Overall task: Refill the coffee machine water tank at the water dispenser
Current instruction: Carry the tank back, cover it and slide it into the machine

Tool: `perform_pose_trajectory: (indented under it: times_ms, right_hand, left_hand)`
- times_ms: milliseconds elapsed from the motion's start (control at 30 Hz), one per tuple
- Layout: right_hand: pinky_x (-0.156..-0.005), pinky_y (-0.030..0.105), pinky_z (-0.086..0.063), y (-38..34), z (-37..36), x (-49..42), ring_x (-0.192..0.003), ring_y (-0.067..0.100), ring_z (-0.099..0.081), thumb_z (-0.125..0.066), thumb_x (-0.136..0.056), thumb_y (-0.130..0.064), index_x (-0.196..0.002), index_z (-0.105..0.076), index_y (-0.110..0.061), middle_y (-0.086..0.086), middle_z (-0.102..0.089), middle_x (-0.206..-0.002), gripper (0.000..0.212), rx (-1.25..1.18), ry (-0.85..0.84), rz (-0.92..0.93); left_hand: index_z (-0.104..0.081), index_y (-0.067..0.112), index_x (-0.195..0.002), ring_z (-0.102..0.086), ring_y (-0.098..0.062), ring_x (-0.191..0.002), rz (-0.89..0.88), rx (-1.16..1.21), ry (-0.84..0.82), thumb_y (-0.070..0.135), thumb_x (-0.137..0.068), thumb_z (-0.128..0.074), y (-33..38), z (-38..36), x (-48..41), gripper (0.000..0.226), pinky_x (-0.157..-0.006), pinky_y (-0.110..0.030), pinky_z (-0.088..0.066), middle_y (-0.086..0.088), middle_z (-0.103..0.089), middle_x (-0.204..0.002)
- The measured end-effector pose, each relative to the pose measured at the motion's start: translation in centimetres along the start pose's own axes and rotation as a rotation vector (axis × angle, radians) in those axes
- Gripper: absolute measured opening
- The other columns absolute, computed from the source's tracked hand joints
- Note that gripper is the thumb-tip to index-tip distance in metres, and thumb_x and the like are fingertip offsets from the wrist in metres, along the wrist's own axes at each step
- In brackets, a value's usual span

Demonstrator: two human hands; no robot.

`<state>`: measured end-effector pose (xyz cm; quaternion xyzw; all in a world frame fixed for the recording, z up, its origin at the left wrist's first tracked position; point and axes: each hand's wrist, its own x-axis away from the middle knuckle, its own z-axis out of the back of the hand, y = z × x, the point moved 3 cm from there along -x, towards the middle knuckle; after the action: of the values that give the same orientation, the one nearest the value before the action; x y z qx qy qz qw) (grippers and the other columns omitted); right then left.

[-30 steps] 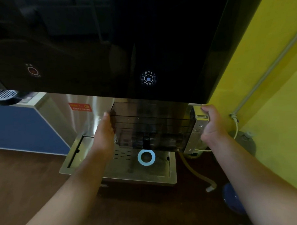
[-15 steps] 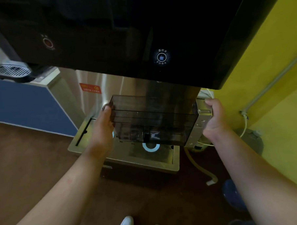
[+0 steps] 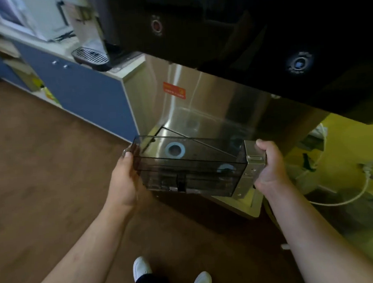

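Now at the water dispenser, a person holds the smoky-clear water tank level just in front of it, left hand clasping the tank's left end and right hand curled round its metal end piece. Filling looks done, though the water level is hard to read. Next, likely, comes a steady, level carry to the coffee machine on the left.

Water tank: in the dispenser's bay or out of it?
Out. The left hand and right hand hold the water tank by its ends, in front of the steel bay, above the front edge of the drip tray.
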<state>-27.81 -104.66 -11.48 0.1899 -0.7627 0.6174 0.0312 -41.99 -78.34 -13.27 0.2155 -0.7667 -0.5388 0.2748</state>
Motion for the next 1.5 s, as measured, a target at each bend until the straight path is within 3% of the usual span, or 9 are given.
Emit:
perform_pose_trajectory:
  times_ms: [67,133,200,600,800,1033,1200,1400,1500]
  right_hand:
    - [-0.077,0.042,-0.051,0.8,-2.5,0.1,-0.081,0.03,-0.065,-0.051,-0.086,-0.046,-0.075,-0.067,-0.019,0.008,-0.067,-0.08,0.034,0.012,-0.062,-0.02]
    - [-0.069,0.035,-0.051,1.6,-5.2,0.2,-0.071,0.022,-0.067,-0.043,-0.094,-0.04,-0.064,-0.071,-0.022,0.003,-0.068,-0.07,0.044,0.005,-0.112,-0.05]
    - [-0.067,0.032,-0.051,2.3,-7.7,0.2,-0.07,0.022,-0.066,-0.04,-0.096,-0.036,-0.069,-0.068,-0.018,0.007,-0.067,-0.072,0.043,0.027,-0.125,-0.071]
    - [-0.058,0.025,-0.052,5.2,-25.8,-0.2,-0.063,0.016,-0.066,-0.034,-0.098,-0.026,-0.075,-0.059,-0.011,0.002,-0.065,-0.064,0.037,0.03,-0.264,-0.088]
    - [-0.06,0.026,-0.05,6.8,-34.3,-1.2,-0.062,0.017,-0.066,-0.04,-0.095,-0.024,-0.072,-0.06,-0.013,0.001,-0.066,-0.062,0.032,-0.005,-0.274,-0.132]
    - [-0.058,0.025,-0.048,8.2,-43.0,-4.3,-0.059,0.018,-0.063,-0.041,-0.093,-0.024,-0.074,-0.059,-0.01,0.004,-0.064,-0.061,0.03,-0.024,-0.335,-0.195]
    - [-0.053,0.022,-0.051,9.2,-48.4,-8.8,-0.054,0.015,-0.063,-0.043,-0.094,-0.02,-0.071,-0.058,-0.009,0.004,-0.063,-0.058,0.029,-0.055,-0.327,-0.217]
    - [-0.056,0.028,-0.047,9.9,-54.4,-16.4,-0.057,0.013,-0.059,-0.045,-0.091,-0.028,-0.077,-0.056,-0.01,0.004,-0.058,-0.064,0.026,0.008,-0.368,-0.194]
    - [-0.064,0.035,-0.045,9.4,-57.2,-19.8,-0.066,0.019,-0.059,-0.058,-0.074,-0.038,-0.074,-0.06,-0.012,0.008,-0.058,-0.072,0.026,-0.005,-0.367,-0.183]
  left_hand:
    - [-0.076,0.025,-0.085,-0.071,0.002,-0.081,-0.003,0.049,0.038,0.021,-0.107,-0.028,0.8,2.1,0.3,0.053,-0.076,-0.02,-0.053,0.013,-0.077,-0.083]
    - [-0.072,0.021,-0.093,-0.071,0.002,-0.081,-0.008,0.062,0.072,0.019,-0.107,-0.025,1.4,4.4,0.4,0.049,-0.069,-0.014,-0.055,0.013,-0.077,-0.084]
    - [-0.069,0.02,-0.099,-0.071,0.0,-0.086,-0.018,0.081,0.108,0.019,-0.107,-0.025,2.3,6.7,0.6,0.044,-0.07,-0.013,-0.055,0.011,-0.077,-0.088]
    - [-0.08,0.043,-0.081,-0.067,0.011,-0.087,-0.09,0.074,0.269,0.012,-0.106,-0.028,9.5,20.8,-2.0,0.065,-0.069,-0.004,-0.049,0.022,-0.076,-0.09]
    - [-0.067,0.025,-0.104,-0.066,0.012,-0.093,-0.075,0.061,0.353,0.011,-0.105,-0.034,12.2,28.1,-4.5,0.036,-0.074,-0.005,-0.047,0.023,-0.075,-0.095]
    - [-0.066,0.025,-0.104,-0.067,0.012,-0.089,-0.067,0.085,0.441,0.013,-0.105,-0.034,14.3,33.8,-8.4,0.034,-0.071,-0.007,-0.049,0.023,-0.075,-0.092]
    - [-0.066,0.032,-0.108,-0.061,0.009,-0.105,-0.052,0.076,0.481,0.017,-0.105,-0.035,15.1,37.0,-13.8,0.035,-0.097,-0.025,-0.038,0.027,-0.073,-0.1]
    - [-0.064,0.026,-0.111,-0.065,0.013,-0.093,-0.085,0.074,0.486,0.013,-0.105,-0.033,17.4,39.1,-23.6,0.034,-0.087,-0.019,-0.042,0.024,-0.074,-0.097]
    - [-0.065,0.024,-0.113,-0.066,0.008,-0.099,-0.106,0.064,0.47,0.012,-0.105,-0.034,18.8,40.0,-28.3,0.034,-0.087,-0.015,-0.05,0.02,-0.075,-0.101]
